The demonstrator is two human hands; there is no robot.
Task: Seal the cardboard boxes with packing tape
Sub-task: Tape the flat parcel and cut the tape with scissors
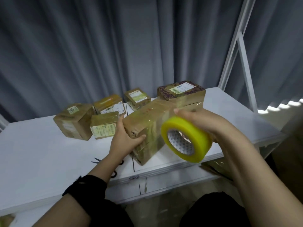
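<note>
L hand (126,136) gripped the near L corner of the long cardboard box (148,117), thumb across the near face, fingers curled over the far side. R hand (201,122) held the yellow tape roll (196,134) up just beside the box's R side, fingers wrapped round the roll's far rim. A clear film of tape ran from the roll onto the box. The box lay diagonally on the white table (41,153), near end by the front edge, far end just in front of a patterned box (181,91); couldn't tell if they touched. 4 more taped boxes (73,122) sat grouped to the L & behind. Scissors (96,160) lay partly hidden under the L forearm.
</note>
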